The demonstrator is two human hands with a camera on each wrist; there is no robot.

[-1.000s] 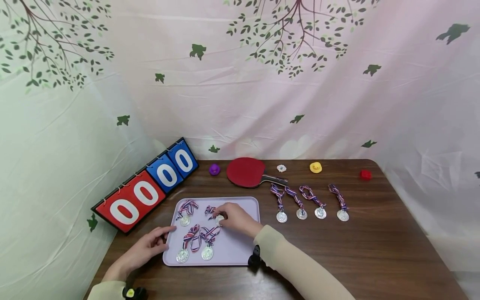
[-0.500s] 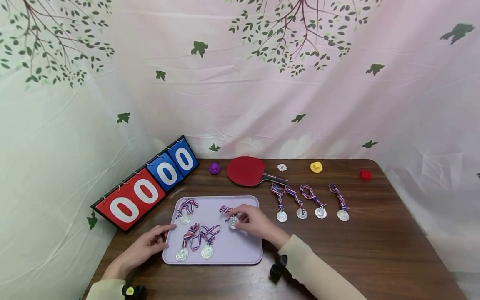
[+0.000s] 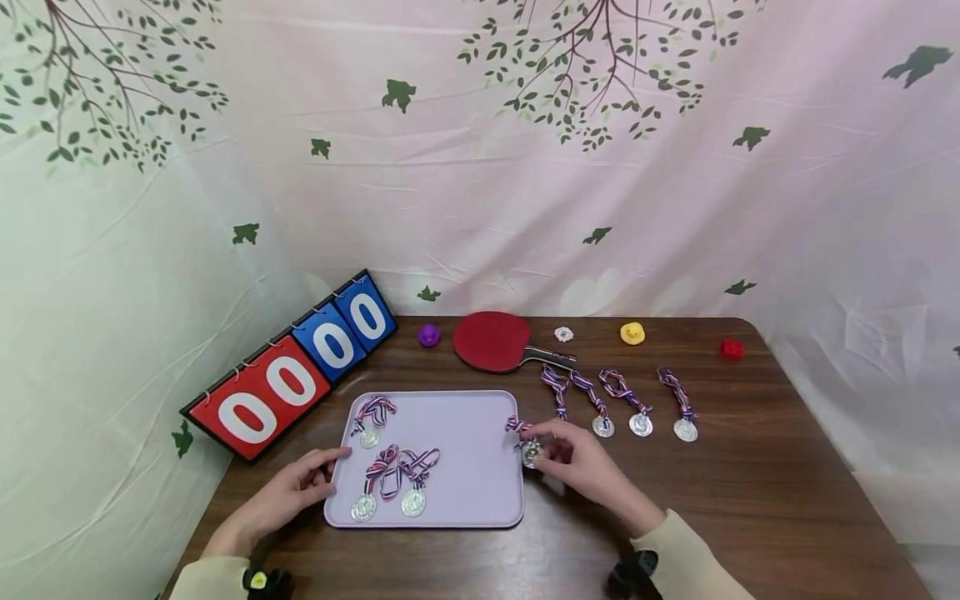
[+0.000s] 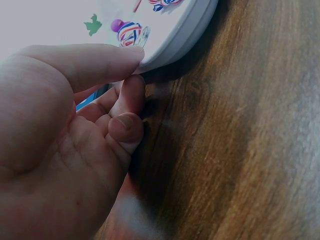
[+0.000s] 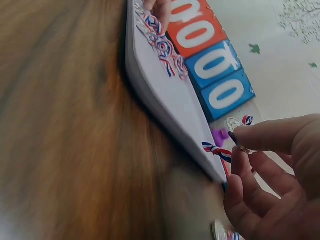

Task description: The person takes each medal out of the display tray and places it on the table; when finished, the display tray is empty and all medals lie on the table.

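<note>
My right hand [image 3: 577,462] pinches a silver medal [image 3: 531,454] with a striped red, white and blue ribbon between thumb and fingertips. It is at the right edge of a lilac tray [image 3: 480,475]; in the right wrist view the ribbon [image 5: 217,151] dangles beside the tray's end. Three more medals lie in the tray: one at the back left [image 3: 370,437], two in front, the left one [image 3: 363,507] and the right one [image 3: 413,502]. My left hand [image 3: 288,496] rests its fingertips against the tray's left rim, its other fingers loosely bent in the left wrist view.
Several medals [image 3: 641,423] lie in a row right of the tray, one partly behind my right hand. Behind stand a red paddle [image 3: 491,342], purple duck [image 3: 429,336], white object [image 3: 563,334], yellow duck [image 3: 632,333] and red block [image 3: 732,349]. A scoreboard [image 3: 292,367] leans at the left.
My right hand has lifted a medal from the middle of the tray and carried it right to the tray's right edge. The left hand has stayed at the left rim.
</note>
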